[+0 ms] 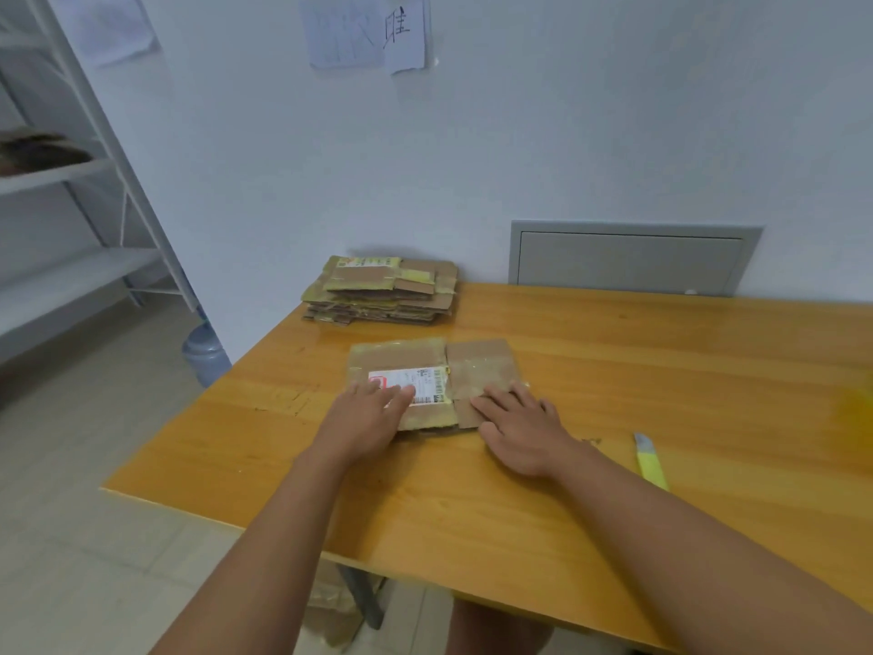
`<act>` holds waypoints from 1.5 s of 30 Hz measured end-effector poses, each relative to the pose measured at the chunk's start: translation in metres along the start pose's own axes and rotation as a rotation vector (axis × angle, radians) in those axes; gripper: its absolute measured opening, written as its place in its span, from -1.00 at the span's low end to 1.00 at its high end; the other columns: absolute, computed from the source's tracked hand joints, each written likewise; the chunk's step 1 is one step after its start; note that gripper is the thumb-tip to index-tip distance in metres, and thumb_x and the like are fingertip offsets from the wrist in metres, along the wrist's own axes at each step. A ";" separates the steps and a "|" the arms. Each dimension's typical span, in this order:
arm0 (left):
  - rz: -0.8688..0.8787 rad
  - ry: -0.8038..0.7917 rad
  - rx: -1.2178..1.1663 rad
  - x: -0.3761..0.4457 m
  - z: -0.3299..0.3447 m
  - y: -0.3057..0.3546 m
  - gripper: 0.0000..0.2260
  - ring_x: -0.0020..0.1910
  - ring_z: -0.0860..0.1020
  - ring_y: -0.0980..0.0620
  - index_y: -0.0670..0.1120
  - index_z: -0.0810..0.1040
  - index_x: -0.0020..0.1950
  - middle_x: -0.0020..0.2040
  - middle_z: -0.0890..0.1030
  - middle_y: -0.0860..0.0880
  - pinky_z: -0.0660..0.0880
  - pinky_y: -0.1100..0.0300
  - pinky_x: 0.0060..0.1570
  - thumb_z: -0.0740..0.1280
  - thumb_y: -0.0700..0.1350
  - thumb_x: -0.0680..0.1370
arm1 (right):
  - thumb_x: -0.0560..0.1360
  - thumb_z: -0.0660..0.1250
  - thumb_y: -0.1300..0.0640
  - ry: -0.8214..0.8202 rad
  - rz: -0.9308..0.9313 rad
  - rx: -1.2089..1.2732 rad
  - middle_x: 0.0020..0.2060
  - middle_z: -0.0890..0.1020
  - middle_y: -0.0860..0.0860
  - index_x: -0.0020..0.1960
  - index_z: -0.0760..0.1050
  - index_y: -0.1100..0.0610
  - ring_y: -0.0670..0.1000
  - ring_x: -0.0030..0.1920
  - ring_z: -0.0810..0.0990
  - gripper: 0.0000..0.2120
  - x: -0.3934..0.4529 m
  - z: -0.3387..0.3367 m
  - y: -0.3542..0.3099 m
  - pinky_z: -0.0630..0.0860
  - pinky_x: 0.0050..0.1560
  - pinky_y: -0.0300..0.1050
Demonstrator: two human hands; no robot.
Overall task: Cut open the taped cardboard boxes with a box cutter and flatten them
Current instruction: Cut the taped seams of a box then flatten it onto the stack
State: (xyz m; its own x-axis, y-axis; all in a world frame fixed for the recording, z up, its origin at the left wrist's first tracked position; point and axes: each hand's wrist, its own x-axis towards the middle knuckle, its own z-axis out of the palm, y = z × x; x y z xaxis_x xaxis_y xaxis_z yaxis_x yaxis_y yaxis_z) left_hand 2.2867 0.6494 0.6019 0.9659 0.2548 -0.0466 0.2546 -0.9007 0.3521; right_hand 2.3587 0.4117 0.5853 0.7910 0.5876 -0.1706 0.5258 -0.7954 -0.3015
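The left hand [366, 418] is lying flat on the flattened box [432, 382], its grip fully open, straight fingers pressing down on the white label [425, 385]. The right hand [522, 430] is doing the same, its grip spread open and palm down, pressing on the near right part of the box and holding nothing. The box is lying on the desk [661, 371], straight ahead of the person. Beyond the box, near the wall, a stack of flattened boxes [382, 290] is sitting on the desk. To the right of the box, well apart from it, the yellow box cutter [651, 460] is lying untouched. Left of the desk, a white shelf [80, 172] is standing, with a water bottle [205, 354] on the floor.
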 end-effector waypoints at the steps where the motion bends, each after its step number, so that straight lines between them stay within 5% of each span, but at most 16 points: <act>1: 0.019 0.012 -0.011 0.008 0.001 0.004 -0.42 0.55 0.15 -0.11 0.10 0.31 0.54 0.56 0.25 -0.08 0.10 -0.07 0.50 -0.10 0.31 0.62 | 0.65 -0.13 -0.12 -0.002 0.002 -0.013 0.60 -0.03 -0.13 0.59 0.03 -0.17 0.06 0.59 -0.16 -0.50 0.000 -0.001 -0.001 -0.17 0.52 0.28; 10: -0.043 -0.017 0.207 0.036 0.036 0.011 -0.39 0.59 -0.21 -0.15 0.26 -0.12 0.58 0.63 -0.15 0.00 -0.22 -0.14 0.52 -0.18 0.41 0.56 | 0.64 -0.09 -0.10 0.122 -0.019 -0.161 0.27 0.44 0.02 0.29 0.43 -0.01 0.14 0.36 0.28 -0.59 0.023 -0.025 -0.018 0.06 0.39 0.24; 14: -0.057 -0.083 0.199 0.038 0.029 0.013 -0.42 0.58 -0.23 -0.15 0.25 -0.14 0.59 0.63 -0.17 -0.01 -0.25 -0.14 0.50 -0.18 0.37 0.59 | 0.68 -0.07 -0.09 0.093 -0.091 -0.087 0.59 0.11 0.00 0.57 0.15 0.02 0.10 0.59 -0.08 -0.51 0.053 -0.021 -0.033 -0.15 0.52 0.18; 18: -0.046 -0.176 0.179 0.042 0.022 0.011 -0.47 0.58 -0.21 -0.15 0.22 -0.09 0.60 0.63 -0.16 -0.02 -0.23 -0.14 0.51 -0.15 0.29 0.63 | 0.68 -0.19 -0.15 0.016 -0.047 -0.079 0.61 -0.13 -0.08 0.62 -0.13 -0.06 0.04 0.60 -0.20 -0.46 0.065 0.001 -0.032 -0.23 0.54 0.11; 22: 0.025 -0.004 0.269 0.053 0.014 0.015 -0.48 0.53 0.11 -0.17 0.14 0.17 0.55 0.58 0.16 -0.11 0.01 -0.14 0.46 -0.11 0.28 0.63 | 0.65 -0.25 -0.20 0.016 -0.035 -0.100 0.61 -0.13 -0.11 0.61 -0.15 -0.10 0.02 0.59 -0.22 -0.45 0.069 0.010 -0.029 -0.26 0.52 0.09; 27: 0.050 -0.069 0.228 0.053 0.033 0.011 -0.37 0.59 -0.20 -0.11 0.10 -0.15 0.62 0.63 -0.15 -0.10 -0.25 -0.07 0.51 -0.19 0.34 0.60 | 0.62 -0.13 -0.31 -0.028 -0.029 -0.097 0.61 0.01 -0.09 0.61 -0.07 -0.10 0.04 0.59 -0.05 -0.38 0.079 -0.010 -0.022 -0.06 0.51 0.14; 29: 0.051 -0.056 0.220 0.054 0.034 0.009 -0.35 0.59 -0.20 -0.10 0.11 -0.15 0.62 0.63 -0.14 -0.09 -0.24 -0.07 0.52 -0.20 0.36 0.59 | 0.61 -0.08 -0.33 0.001 -0.036 -0.103 0.60 0.08 -0.04 0.61 -0.06 -0.07 0.07 0.58 0.02 -0.34 0.080 -0.016 -0.018 0.00 0.49 0.16; 33: 0.067 -0.001 0.226 0.052 0.034 0.012 -0.32 0.60 -0.13 -0.08 0.10 -0.05 0.62 0.63 -0.07 -0.09 -0.18 -0.08 0.54 -0.18 0.39 0.57 | 0.56 -0.19 -0.41 0.062 0.050 -0.130 0.61 -0.15 0.02 0.62 -0.18 -0.02 0.06 0.59 -0.24 -0.24 0.073 -0.003 -0.010 -0.26 0.54 0.10; 37: 0.078 0.106 0.227 0.047 0.037 0.012 -0.33 0.60 -0.08 -0.09 0.06 0.04 0.61 0.63 0.01 -0.12 -0.14 -0.07 0.54 -0.18 0.35 0.58 | 0.57 -0.23 -0.39 0.077 0.072 -0.098 0.60 -0.20 0.03 0.62 -0.22 0.05 0.02 0.58 -0.27 -0.22 0.075 0.001 -0.010 -0.29 0.55 0.07; 45: 0.061 -0.001 0.209 0.050 0.037 0.008 -0.21 0.59 -0.16 -0.07 0.14 -0.06 0.61 0.63 -0.08 -0.08 -0.18 -0.08 0.53 -0.22 0.47 0.44 | 0.62 -0.20 -0.29 0.086 0.075 -0.102 0.61 -0.13 0.03 0.62 -0.13 0.07 0.01 0.59 -0.20 -0.31 0.074 -0.001 -0.012 -0.26 0.56 0.06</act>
State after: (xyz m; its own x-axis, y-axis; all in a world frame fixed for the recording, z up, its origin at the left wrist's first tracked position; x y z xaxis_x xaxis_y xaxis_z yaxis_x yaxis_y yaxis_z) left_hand 2.3389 0.6421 0.5679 0.9798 0.1974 -0.0324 0.2000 -0.9678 0.1526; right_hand 2.4116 0.4643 0.5776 0.8508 0.5147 -0.1062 0.4900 -0.8500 -0.1936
